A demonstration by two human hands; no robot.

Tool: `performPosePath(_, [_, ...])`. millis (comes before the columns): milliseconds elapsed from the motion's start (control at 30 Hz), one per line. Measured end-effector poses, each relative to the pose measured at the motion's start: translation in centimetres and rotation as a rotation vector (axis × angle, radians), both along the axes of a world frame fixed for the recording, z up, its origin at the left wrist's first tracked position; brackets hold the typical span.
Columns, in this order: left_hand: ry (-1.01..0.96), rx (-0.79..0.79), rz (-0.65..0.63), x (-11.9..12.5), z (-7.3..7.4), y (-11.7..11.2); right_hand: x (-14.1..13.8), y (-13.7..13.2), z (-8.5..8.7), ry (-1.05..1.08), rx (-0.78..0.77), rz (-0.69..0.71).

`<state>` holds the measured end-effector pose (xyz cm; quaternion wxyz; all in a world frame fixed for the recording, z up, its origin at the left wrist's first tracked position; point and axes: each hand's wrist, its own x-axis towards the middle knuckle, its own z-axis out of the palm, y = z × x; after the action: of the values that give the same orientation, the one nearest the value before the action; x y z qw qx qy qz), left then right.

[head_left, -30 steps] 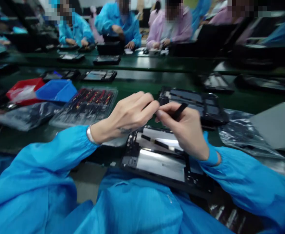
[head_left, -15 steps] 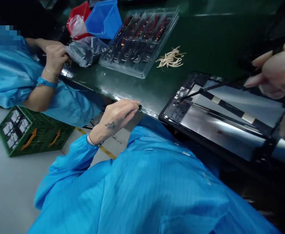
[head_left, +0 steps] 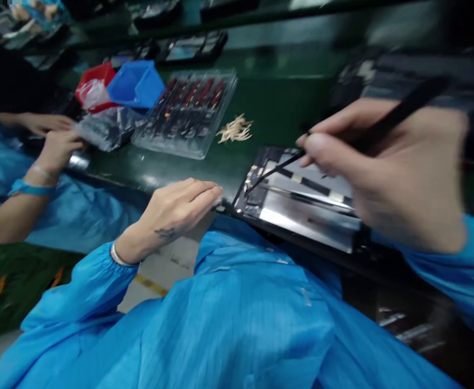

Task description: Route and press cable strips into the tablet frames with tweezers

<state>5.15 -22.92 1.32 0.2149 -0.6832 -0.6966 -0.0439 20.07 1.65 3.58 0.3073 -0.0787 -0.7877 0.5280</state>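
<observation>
My right hand (head_left: pixel 399 167) is closed round black tweezers (head_left: pixel 279 167), held like a pen. Their thin tip reaches the left end of an opened tablet-like device (head_left: pixel 305 221), among small parts there. The device shows silver panels and a dark strip with pale patches, and lies at the table's front edge. My left hand (head_left: pixel 180 210) is at the table edge just left of the device, its fingers pressed together. A small dark piece (head_left: pixel 221 206) shows under its fingertips; what it is I cannot make out.
A pile of pale strips (head_left: pixel 236 129) lies behind the device. Left of it are a clear compartment tray (head_left: pixel 180 143) of small parts, a blue bin (head_left: pixel 135 86), a red bin (head_left: pixel 99 78) and a plastic bag (head_left: pixel 109 129). A co-worker's hands (head_left: pixel 56 143) are at the left.
The view has shifted, bringing more of my right hand and the back of the table into sight. The tweezers' tip stays at the device's left end. My left hand remains by the table edge.
</observation>
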Motion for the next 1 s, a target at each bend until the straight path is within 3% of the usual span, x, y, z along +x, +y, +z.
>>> performPosePath(167, [0.296,0.276,-0.133,0.6,3.7,7.8,-1.1,0.3,0.2,0.060,-0.112,-0.025])
performPosePath(300, [0.340,0.348,-0.201,0.5,4.0,11.6,-1.1,0.7,0.1,0.067,-0.146,-0.038])
performPosePath(400, [0.089,0.373,-0.210,-0.5,3.6,12.2,-1.2,1.0,0.0,0.090,-0.080,-0.019])
performPosePath(567, [-0.721,0.420,-0.157,-1.3,3.8,12.0,-1.8,2.3,-0.8,0.058,0.084,0.049])
performPosePath(667, [-0.960,0.398,-0.128,-1.2,3.9,12.1,-2.0,2.6,-1.4,0.069,0.125,0.065])
performPosePath(767, [-0.978,0.377,-0.103,-1.1,3.7,12.0,-1.9,2.5,-1.4,0.119,0.134,-0.001])
performPosePath(867, [-0.824,0.266,-0.082,-1.5,3.3,11.7,-0.9,3.1,-0.8,0.141,0.222,-0.054])
performPosePath(1000, [-0.620,0.107,-0.138,-2.9,2.7,12.3,1.2,5.2,0.4,-0.075,0.399,-0.126])
